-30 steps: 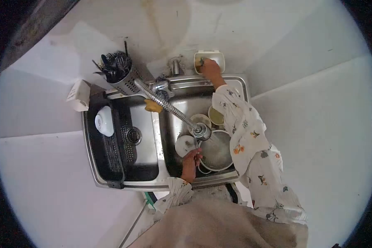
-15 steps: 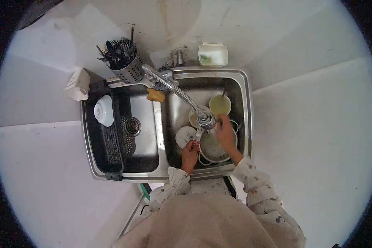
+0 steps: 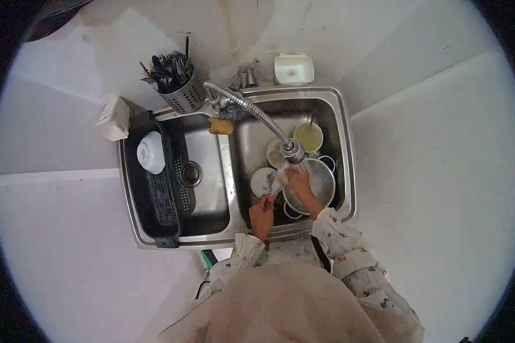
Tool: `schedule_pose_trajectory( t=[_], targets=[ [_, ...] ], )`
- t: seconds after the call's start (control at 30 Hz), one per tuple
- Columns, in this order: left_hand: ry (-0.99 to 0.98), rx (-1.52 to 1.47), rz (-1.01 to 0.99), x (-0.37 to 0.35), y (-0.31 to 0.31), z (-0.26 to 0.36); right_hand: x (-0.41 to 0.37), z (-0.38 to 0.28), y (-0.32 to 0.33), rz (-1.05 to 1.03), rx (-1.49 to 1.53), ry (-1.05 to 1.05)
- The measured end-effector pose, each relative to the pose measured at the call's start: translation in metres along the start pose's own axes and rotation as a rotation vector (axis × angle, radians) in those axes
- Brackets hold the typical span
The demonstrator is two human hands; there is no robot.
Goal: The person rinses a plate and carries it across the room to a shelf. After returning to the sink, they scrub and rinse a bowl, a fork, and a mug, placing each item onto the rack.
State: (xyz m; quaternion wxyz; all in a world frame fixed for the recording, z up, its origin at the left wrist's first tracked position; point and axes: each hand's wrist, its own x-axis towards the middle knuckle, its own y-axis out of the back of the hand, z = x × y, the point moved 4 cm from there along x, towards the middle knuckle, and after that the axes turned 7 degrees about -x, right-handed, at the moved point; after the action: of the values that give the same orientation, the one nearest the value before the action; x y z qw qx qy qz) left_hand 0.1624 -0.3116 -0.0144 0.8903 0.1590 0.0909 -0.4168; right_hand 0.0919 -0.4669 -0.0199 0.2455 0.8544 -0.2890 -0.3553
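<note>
My left hand (image 3: pixel 261 215) is closed round the handle of a fork (image 3: pixel 277 184), its head pointing up toward the faucet. My right hand (image 3: pixel 298 182) is at the fork's upper end just below the spray head (image 3: pixel 292 150), its fingers closed there. Pale streaks, like running water, blur this spot. Beneath my right hand sits a large two-handled pot (image 3: pixel 320 191). A white plate (image 3: pixel 261 182) lies left of it, and a pale bowl (image 3: pixel 274 153) stands behind. Farther back, a bowl of yellowish liquid (image 3: pixel 308 138) has a utensil sticking out.
The left basin (image 3: pixel 209 200) holds a black rack (image 3: pixel 167 220) with a white bowl (image 3: pixel 151 153). A perforated cutlery holder (image 3: pixel 186 98), a yellow sponge (image 3: pixel 221 126) and a steel scrubber (image 3: pixel 234 108) are by the faucet. White containers (image 3: pixel 294 68) stand at the rim.
My right hand has moved left and slightly down from above the pot to the fork. My left hand still holds the fork. The view has shifted slightly.
</note>
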Motion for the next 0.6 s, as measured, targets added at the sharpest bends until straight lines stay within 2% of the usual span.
schedule_pose_trajectory(
  t=[0.07,0.1,0.17,0.2,0.27,0.3,0.37,0.4,0.47,0.5,0.57,0.6],
  targets=[
    [0.028,-0.240,0.033,0.006,0.000,-0.012,0.021,0.050,-0.041,0.205,0.470,-0.001],
    [0.028,-0.241,0.035,0.007,0.003,-0.009,0.021,0.057,-0.057,0.203,0.469,0.000],
    [0.072,-0.347,0.058,0.013,0.009,-0.001,0.013,0.041,-0.073,0.169,0.864,0.122],
    [0.072,-0.350,0.061,0.017,0.010,0.000,0.009,0.030,-0.068,0.166,0.861,0.123],
    [0.273,-0.451,-0.032,0.021,0.007,-0.007,-0.015,-0.035,-0.034,-0.184,1.175,-0.138],
    [0.276,-0.450,-0.035,0.023,0.007,-0.005,-0.007,-0.032,-0.036,-0.181,1.177,-0.141],
    [0.296,-0.383,-0.101,0.026,0.004,0.001,0.009,-0.030,-0.035,-0.108,0.773,-0.061],
    [0.292,-0.384,-0.102,0.025,0.004,-0.001,0.012,-0.030,-0.039,-0.107,0.772,-0.058],
    [-0.050,-0.193,-0.122,0.022,-0.002,-0.001,0.014,-0.026,-0.043,0.074,0.915,-0.318],
    [-0.050,-0.195,-0.123,0.022,-0.006,-0.011,0.015,-0.024,-0.047,0.076,0.913,-0.318],
    [0.156,-0.607,-0.084,0.022,-0.008,-0.034,0.018,-0.012,-0.060,0.324,0.538,-0.174],
    [0.151,-0.607,-0.081,0.023,-0.007,-0.035,0.017,-0.009,-0.070,0.323,0.539,-0.168]
  ],
)
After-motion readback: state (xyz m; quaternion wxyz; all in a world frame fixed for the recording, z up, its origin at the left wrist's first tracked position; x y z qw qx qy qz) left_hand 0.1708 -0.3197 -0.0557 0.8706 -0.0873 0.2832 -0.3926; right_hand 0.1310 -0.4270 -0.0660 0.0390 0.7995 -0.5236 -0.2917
